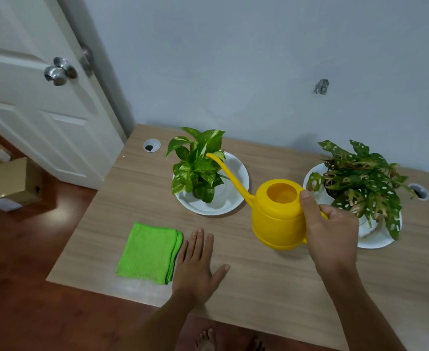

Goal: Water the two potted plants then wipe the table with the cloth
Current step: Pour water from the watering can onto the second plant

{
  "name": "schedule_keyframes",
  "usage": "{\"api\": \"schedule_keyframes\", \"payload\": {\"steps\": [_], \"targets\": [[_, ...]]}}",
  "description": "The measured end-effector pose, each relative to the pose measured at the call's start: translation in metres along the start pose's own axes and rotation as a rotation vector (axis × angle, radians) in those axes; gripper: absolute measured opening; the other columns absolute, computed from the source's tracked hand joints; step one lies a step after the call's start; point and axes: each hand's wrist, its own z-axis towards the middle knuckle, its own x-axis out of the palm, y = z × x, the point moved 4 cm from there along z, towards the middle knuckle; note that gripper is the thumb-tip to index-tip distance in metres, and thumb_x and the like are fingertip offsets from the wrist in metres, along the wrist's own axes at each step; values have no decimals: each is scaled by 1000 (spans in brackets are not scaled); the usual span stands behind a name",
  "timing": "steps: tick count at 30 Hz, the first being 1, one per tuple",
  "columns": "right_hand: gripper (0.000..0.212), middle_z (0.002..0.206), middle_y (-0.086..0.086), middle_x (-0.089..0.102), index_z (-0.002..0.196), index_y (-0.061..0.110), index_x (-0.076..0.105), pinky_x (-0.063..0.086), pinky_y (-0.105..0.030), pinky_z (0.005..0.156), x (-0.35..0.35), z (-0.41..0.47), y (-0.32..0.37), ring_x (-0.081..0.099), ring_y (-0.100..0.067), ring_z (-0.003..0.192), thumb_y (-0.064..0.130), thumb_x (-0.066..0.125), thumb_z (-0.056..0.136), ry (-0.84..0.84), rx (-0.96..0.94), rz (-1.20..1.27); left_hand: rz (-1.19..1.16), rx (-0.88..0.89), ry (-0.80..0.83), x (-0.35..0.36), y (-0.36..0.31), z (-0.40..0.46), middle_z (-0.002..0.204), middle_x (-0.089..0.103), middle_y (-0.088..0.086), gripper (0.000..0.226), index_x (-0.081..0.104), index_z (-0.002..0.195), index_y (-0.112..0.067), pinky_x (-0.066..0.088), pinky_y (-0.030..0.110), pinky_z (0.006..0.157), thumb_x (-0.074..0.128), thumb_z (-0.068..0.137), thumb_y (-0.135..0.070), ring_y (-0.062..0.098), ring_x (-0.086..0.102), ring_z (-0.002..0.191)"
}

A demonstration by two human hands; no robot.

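Two plants wait on the bench (271, 287); we are on the first. Our right hand (331, 236) grips the yellow watering can (274, 214) by its handle, spout over the pothos (197, 163) at eleven o'clock. Our left hand (195, 262) lies flat, fingers spread, holding nothing, beside the green cloth (148, 253) at nine. Next we judge: tip further, then swing to the spotted plant (363, 183) at two o'clock.

You are in a room of a home. A white panel door (38, 97) with a round metal knob (59, 71) stands open at the left, beside a plain painted wall (233, 59). The floor (31, 249) is dark red wood, and your bare feet (206, 340) stand on it. A small wooden desk (259, 274) with cable holes (152, 145) carries two house plants (198, 163) on white plates (236, 198). Cardboard boxes (10, 183) lie by the door.
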Motion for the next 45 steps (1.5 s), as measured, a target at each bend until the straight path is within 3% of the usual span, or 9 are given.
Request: {"api": "schedule_keyframes", "payload": {"steps": [4,10,17,23,28,45], "targets": [[64,38,8,33,42,27,45,28,-29,52,1,5,-6,32,-10,42,45,64,101,17,-4,-13,18,-6,10,0,1,1,177,-1,8,93,7,169,-21,12,50,131,28,100,-80,24,-4,164],[68,39,6,30,48,18,29,27,-31,52,3,11,-16,30,-13,42,45,64,100,16,13,-63,23,-7,-10,2,1,1,177,1,8,93,8,169,-21,8,48,131,32,101,-79,24,-3,164],[66,46,-2,27,51,14,30,25,-31,51,5,20,-11,27,-18,45,41,64,100,53,-40,-116,32,-16,12,3,1,3,177,-1,8,92,7,169,-22,14,51,131,30,101,-79,24,-4,164],[66,47,-2,29,52,14,31,25,-30,50,7,28,-7,26,-12,45,45,64,99,72,-33,-122,39,-22,7,1,0,1,177,1,9,92,10,169,-21,10,50,132,28,101,-79,23,-4,164],[68,46,-3,32,49,16,31,25,-31,55,8,32,-2,32,-20,48,45,64,100,79,-60,-159,34,-19,11,0,0,1,177,1,9,92,10,169,-21,8,49,132,26,101,-79,23,-5,164],[67,47,-4,26,51,13,30,21,-34,51,10,36,13,26,-21,47,45,64,100,80,-115,-209,38,-35,8,5,3,2,177,-3,7,91,7,169,-24,0,46,132,23,100,-80,21,-10,164]]}}
